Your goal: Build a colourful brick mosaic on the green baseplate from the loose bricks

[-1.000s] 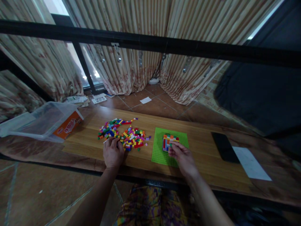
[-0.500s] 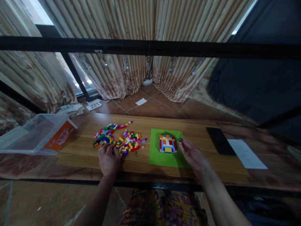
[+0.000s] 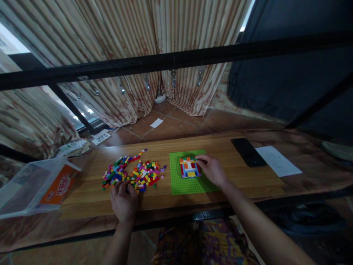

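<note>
My right hand point(image 3: 211, 170) reaches over the green baseplate point(image 3: 178, 186), its thumb and fingers pinched at the upper right corner of a multicoloured brick build point(image 3: 190, 168). The green brick in that pinch is mostly hidden by my fingertips. Red, white, orange, blue and yellow bricks make up the build, with green and orange ones along its far edge. At the near edge of a loose brick pile point(image 3: 146, 175), my left hand point(image 3: 124, 201) rests with fingers curled. Whatever those fingers hold, if anything, is hidden.
A clear plastic box point(image 3: 24, 180) with an orange label stands at the left end of the wooden board point(image 3: 91, 198). To the right lie a black phone-like slab point(image 3: 248, 151) and a white paper sheet point(image 3: 278, 161). A dark rail point(image 3: 165, 60) crosses beyond the table.
My right hand has carried the green brick from beside the build to its upper right corner. My left hand stays at the pile. The camera view has turned and tilted.
</note>
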A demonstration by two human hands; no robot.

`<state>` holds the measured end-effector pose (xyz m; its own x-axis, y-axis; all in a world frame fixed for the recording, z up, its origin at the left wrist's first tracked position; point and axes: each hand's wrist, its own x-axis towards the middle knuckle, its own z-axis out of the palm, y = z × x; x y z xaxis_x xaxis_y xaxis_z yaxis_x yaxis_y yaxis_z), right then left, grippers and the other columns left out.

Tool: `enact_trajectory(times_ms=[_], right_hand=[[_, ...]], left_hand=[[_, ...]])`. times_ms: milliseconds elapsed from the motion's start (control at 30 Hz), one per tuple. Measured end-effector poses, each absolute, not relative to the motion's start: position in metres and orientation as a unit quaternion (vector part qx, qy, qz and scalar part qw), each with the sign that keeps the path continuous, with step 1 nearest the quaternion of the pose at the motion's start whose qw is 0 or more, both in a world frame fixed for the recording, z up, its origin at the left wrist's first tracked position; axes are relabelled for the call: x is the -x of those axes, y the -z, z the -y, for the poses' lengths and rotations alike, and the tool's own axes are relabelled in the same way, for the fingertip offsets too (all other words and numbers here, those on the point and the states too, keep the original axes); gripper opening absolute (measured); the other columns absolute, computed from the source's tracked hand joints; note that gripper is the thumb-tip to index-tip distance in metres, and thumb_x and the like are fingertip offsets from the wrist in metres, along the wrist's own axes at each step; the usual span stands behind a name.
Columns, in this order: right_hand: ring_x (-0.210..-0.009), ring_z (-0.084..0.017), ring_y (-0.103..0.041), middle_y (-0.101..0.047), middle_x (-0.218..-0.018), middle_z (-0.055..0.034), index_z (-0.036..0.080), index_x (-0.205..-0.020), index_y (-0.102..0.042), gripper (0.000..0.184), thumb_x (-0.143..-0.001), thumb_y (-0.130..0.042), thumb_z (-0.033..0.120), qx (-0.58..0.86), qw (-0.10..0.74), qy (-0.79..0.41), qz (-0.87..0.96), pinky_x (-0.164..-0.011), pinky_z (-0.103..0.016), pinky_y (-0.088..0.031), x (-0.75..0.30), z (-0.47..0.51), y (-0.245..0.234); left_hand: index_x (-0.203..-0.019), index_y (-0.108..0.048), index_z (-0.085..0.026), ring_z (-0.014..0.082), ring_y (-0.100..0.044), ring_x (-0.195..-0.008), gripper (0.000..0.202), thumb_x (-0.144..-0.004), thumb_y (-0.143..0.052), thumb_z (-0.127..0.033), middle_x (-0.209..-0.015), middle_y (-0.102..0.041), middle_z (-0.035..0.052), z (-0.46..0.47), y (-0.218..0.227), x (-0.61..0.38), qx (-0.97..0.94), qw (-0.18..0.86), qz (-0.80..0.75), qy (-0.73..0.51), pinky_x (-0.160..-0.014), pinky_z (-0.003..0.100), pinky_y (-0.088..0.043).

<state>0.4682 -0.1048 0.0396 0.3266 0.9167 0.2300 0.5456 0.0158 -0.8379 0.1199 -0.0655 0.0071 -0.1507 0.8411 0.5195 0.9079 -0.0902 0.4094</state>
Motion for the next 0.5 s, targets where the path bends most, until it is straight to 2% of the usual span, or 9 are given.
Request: enact_trajectory(times_ms=[233,500], right_hand=[[-0.075,-0.015,-0.06,-0.065,-0.086,-0.0021,0.023,-0.079,-0.073,0.01,-0.075,-0.064,0.025,0.666,0.46,-0.205,0.55,-0.073,-0.029,-0.048,-0.468,0.091,-0.037],[-0.065,-0.014,-0.058,-0.067,-0.075,-0.0007,0.021,-0.074,-0.072,0.012,-0.066,-0.069,0.029,0.669,0.504,-0.278,0.47,-0.064,-0.028,-0.047,-0.467,0.083,-0.027]], left_hand=[[-0.093,-0.068,-0.014,0.0268,-0.057,-0.105,0.028,-0.087,-0.044,-0.027,-0.103,-0.064,0.0134,0.065,-0.007,-0.12,0.654,0.057,0.668,0.352,-0.095,0.041,-0.046],[-0.093,-0.069,-0.015,0.0269,-0.057,-0.105,0.027,-0.087,-0.046,-0.028,-0.105,-0.064,0.0127,0.066,-0.007,-0.12,0.648,0.052,0.672,0.355,-0.094,0.042,-0.047]])
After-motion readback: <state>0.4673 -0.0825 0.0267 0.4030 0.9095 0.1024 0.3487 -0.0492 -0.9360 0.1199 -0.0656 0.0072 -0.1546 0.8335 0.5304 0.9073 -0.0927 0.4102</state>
